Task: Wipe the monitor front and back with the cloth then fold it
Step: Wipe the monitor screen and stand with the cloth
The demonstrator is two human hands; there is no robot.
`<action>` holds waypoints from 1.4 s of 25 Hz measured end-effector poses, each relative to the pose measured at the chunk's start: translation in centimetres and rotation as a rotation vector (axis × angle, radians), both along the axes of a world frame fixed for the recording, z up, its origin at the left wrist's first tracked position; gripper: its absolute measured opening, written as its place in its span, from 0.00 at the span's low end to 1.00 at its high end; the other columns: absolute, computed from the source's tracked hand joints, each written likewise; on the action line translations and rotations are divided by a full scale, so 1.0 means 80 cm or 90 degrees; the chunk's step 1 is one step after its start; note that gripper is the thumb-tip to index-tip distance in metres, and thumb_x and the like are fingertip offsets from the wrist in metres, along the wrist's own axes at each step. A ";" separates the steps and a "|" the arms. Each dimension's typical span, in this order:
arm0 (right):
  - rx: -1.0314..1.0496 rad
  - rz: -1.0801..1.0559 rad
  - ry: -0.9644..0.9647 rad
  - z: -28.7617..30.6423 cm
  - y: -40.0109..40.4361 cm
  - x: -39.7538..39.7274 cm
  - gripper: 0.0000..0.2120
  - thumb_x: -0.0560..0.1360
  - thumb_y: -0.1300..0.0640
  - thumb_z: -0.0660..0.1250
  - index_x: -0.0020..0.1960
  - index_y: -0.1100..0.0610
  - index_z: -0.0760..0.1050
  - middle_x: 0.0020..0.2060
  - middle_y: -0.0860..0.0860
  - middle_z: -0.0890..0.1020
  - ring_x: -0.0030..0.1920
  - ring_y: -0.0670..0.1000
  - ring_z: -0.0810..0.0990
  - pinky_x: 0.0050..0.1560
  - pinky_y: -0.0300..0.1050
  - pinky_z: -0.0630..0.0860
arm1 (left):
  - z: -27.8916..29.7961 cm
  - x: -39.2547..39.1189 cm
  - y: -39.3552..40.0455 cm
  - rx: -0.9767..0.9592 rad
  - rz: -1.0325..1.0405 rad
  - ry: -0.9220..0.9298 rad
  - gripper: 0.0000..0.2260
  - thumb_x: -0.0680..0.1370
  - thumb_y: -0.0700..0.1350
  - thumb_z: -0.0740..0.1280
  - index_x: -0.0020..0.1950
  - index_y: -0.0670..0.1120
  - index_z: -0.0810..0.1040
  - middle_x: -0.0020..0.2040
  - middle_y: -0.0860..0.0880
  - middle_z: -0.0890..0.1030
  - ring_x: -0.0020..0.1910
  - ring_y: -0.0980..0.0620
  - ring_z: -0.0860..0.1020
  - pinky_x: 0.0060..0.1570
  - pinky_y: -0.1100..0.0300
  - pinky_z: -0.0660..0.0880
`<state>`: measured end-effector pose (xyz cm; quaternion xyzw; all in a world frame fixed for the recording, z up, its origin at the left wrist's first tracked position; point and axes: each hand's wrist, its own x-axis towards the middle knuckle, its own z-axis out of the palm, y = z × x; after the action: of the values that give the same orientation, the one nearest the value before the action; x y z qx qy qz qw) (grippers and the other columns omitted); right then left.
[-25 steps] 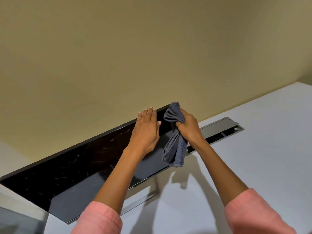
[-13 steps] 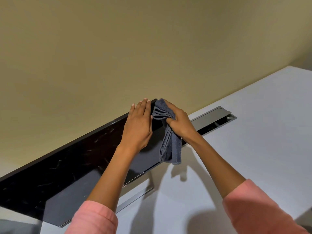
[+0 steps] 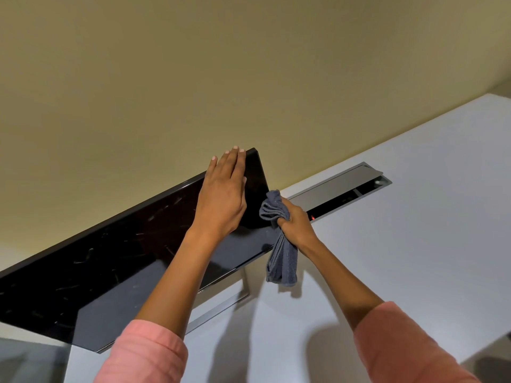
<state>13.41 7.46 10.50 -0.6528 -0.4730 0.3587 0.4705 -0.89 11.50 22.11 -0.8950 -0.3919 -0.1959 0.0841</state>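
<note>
Head view: wiping is judged under way, folding undone, the monitor (image 3: 154, 244) at centre steadied by the flat left hand (image 3: 222, 194), the bunched cloth (image 3: 278, 239) gripped by the right hand (image 3: 296, 225) against its right edge.

My right hand (image 3: 296, 225) with the cloth (image 3: 279, 241) is lower now, off the monitor's (image 3: 110, 272) top corner, at its right edge.

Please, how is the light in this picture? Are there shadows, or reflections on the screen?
Head view: soft shadows of both arms fall on the white desk; the dark monitor shows a pale reflection and streaky smudges; wide-angle lens tilts and bends the edges.
</note>
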 end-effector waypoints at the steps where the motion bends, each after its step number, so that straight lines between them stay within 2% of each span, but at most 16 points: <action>1: -0.007 0.000 0.007 -0.004 -0.004 0.000 0.29 0.73 0.72 0.59 0.71 0.55 0.67 0.45 0.55 0.79 0.38 0.52 0.74 0.33 0.35 0.69 | 0.000 0.000 -0.001 -0.001 -0.001 -0.003 0.23 0.80 0.43 0.49 0.75 0.38 0.58 0.74 0.39 0.62 0.74 0.43 0.59 0.74 0.51 0.49; 3: 0.004 0.001 0.021 0.000 -0.010 0.004 0.29 0.72 0.73 0.58 0.71 0.55 0.67 0.49 0.55 0.80 0.40 0.52 0.76 0.37 0.36 0.71 | 0.002 -0.001 -0.003 -0.003 -0.003 -0.011 0.23 0.80 0.42 0.50 0.75 0.38 0.59 0.74 0.40 0.62 0.74 0.43 0.59 0.74 0.51 0.49; 5: 0.041 0.019 0.039 0.017 -0.018 0.012 0.30 0.72 0.75 0.57 0.71 0.56 0.67 0.54 0.52 0.79 0.44 0.51 0.77 0.40 0.30 0.71 | 0.002 -0.001 -0.003 -0.004 -0.003 -0.014 0.22 0.80 0.41 0.52 0.75 0.38 0.59 0.74 0.39 0.62 0.74 0.43 0.59 0.74 0.51 0.49; 8: 0.111 0.063 0.046 0.051 -0.015 0.026 0.31 0.71 0.75 0.57 0.71 0.56 0.67 0.58 0.50 0.78 0.49 0.46 0.77 0.47 0.29 0.70 | 0.002 0.001 -0.002 -0.002 0.004 -0.021 0.22 0.81 0.39 0.54 0.75 0.38 0.58 0.75 0.40 0.61 0.74 0.43 0.58 0.74 0.51 0.48; 11: 0.147 0.078 0.056 0.062 0.008 0.027 0.32 0.68 0.68 0.58 0.72 0.57 0.65 0.64 0.52 0.76 0.58 0.48 0.76 0.59 0.37 0.71 | 0.000 0.002 -0.002 -0.003 0.013 -0.028 0.22 0.80 0.39 0.54 0.75 0.39 0.58 0.75 0.40 0.61 0.74 0.43 0.58 0.75 0.51 0.48; 12: 0.145 0.079 0.058 0.058 0.013 0.023 0.32 0.67 0.67 0.58 0.72 0.57 0.65 0.64 0.53 0.76 0.60 0.49 0.76 0.60 0.39 0.71 | -0.001 0.002 -0.002 -0.001 0.014 -0.027 0.23 0.80 0.39 0.53 0.75 0.39 0.58 0.75 0.40 0.61 0.74 0.44 0.59 0.75 0.51 0.48; 18: 0.001 0.045 0.038 -0.024 0.015 0.011 0.28 0.73 0.72 0.58 0.72 0.59 0.65 0.56 0.55 0.78 0.52 0.54 0.77 0.50 0.41 0.72 | -0.006 0.003 0.000 0.020 0.027 -0.015 0.23 0.80 0.39 0.54 0.75 0.39 0.58 0.75 0.41 0.60 0.74 0.45 0.58 0.75 0.51 0.49; 20: -0.068 0.055 0.042 -0.057 0.006 0.012 0.27 0.74 0.72 0.58 0.72 0.59 0.65 0.56 0.57 0.77 0.54 0.58 0.77 0.50 0.42 0.72 | -0.007 0.003 0.000 0.026 0.027 -0.010 0.23 0.80 0.40 0.54 0.75 0.39 0.57 0.75 0.41 0.61 0.74 0.44 0.59 0.75 0.51 0.49; 22: -0.136 0.063 0.048 -0.084 -0.005 0.014 0.27 0.75 0.72 0.58 0.72 0.59 0.64 0.60 0.60 0.76 0.57 0.61 0.76 0.54 0.46 0.73 | -0.007 0.001 -0.001 0.031 0.029 -0.008 0.23 0.80 0.40 0.53 0.75 0.39 0.57 0.75 0.41 0.61 0.74 0.45 0.59 0.74 0.52 0.48; 24: -0.171 0.059 0.062 -0.098 -0.014 0.018 0.26 0.76 0.72 0.57 0.73 0.59 0.63 0.61 0.61 0.76 0.56 0.59 0.76 0.54 0.46 0.73 | -0.007 0.002 -0.002 0.034 0.028 -0.005 0.23 0.80 0.41 0.53 0.75 0.39 0.58 0.75 0.42 0.61 0.74 0.45 0.59 0.74 0.52 0.48; 28: -0.168 0.052 0.086 -0.088 -0.024 0.016 0.26 0.75 0.73 0.56 0.71 0.59 0.66 0.56 0.61 0.78 0.50 0.56 0.76 0.47 0.43 0.73 | -0.007 0.001 -0.001 0.034 0.030 -0.004 0.23 0.80 0.41 0.53 0.75 0.39 0.57 0.75 0.42 0.60 0.74 0.46 0.59 0.74 0.52 0.48; 32: -0.092 0.042 0.133 -0.049 -0.028 0.022 0.27 0.74 0.75 0.55 0.71 0.59 0.67 0.52 0.57 0.79 0.49 0.57 0.78 0.52 0.49 0.75 | -0.007 0.002 -0.002 0.033 0.031 -0.018 0.22 0.81 0.40 0.53 0.75 0.40 0.58 0.75 0.42 0.61 0.74 0.46 0.59 0.74 0.53 0.47; 35: -0.008 0.052 0.159 -0.013 -0.010 0.024 0.29 0.73 0.76 0.55 0.67 0.52 0.69 0.44 0.52 0.80 0.41 0.50 0.77 0.44 0.41 0.74 | -0.007 0.002 -0.002 0.031 0.033 -0.028 0.22 0.80 0.40 0.53 0.75 0.39 0.58 0.75 0.42 0.61 0.74 0.46 0.59 0.74 0.53 0.48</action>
<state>15.34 6.68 9.48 -0.5861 -0.4345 0.4588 0.5071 -0.77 11.36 21.55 -0.8775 -0.4122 -0.2228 0.1022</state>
